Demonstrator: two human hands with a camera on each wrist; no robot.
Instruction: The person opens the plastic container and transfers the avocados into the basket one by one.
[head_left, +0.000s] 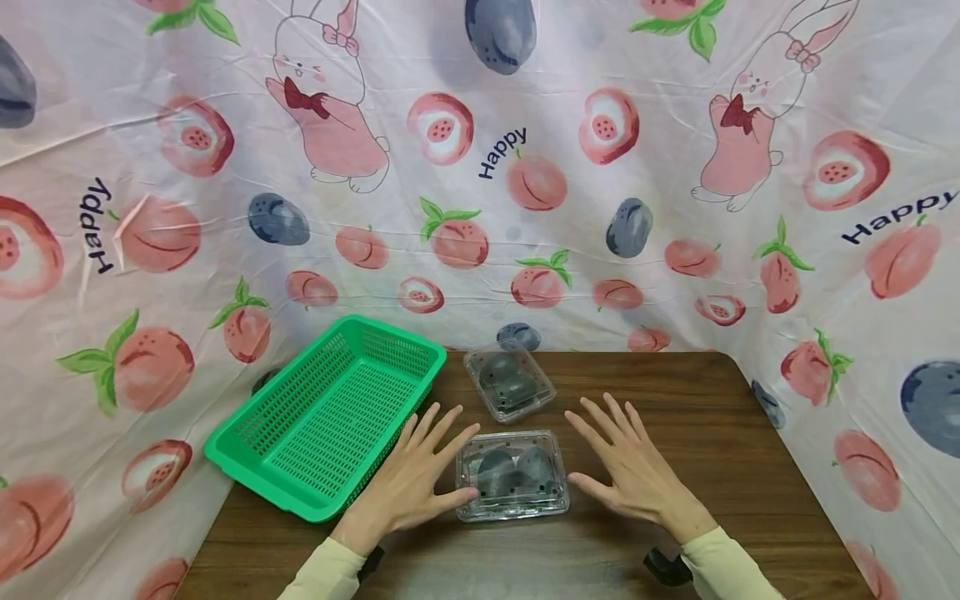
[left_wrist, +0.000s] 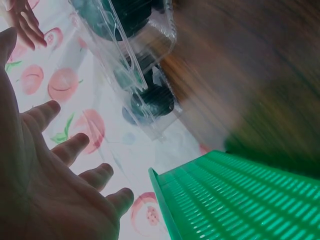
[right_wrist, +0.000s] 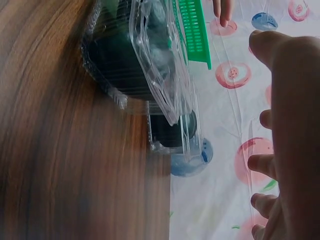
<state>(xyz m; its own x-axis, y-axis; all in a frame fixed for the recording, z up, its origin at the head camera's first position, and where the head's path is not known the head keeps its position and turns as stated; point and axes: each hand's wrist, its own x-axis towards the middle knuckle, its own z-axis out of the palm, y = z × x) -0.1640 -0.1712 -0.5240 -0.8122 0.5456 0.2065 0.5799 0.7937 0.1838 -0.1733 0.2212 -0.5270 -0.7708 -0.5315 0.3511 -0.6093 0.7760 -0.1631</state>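
Hands lay spread on either side of a clear plastic clamshell box (head_left: 513, 475) that sat closed on the brown wooden table (head_left: 720, 433), near its front edge. The left hand (head_left: 413, 479) rested palm down with its fingers straight and fanned out, pointing up and to the right; its thumb tip touched or nearly touched the box's left edge, and it grasped nothing. The right hand (head_left: 628, 465) mirrored it on the other side, palm down, fingers straight and splayed toward the upper left, thumb reaching at the box's right edge; whether it made contact could not be told, and it also held nothing. Both forearms, in pale yellow sleeves (head_left: 731, 567), came in from the bottom of the head view and angled toward each other.

Dark rounded fruits showed through the box's lid. A second clamshell box (head_left: 509, 383) with similar dark contents stood just behind the first, tilted on a diagonal. A green slotted basket (head_left: 277, 475) lay to the left, hanging partly over the table's edge, close beside the left hand. A pink cloth (head_left: 525, 125) printed with peaches and rabbits hung behind and around the table.
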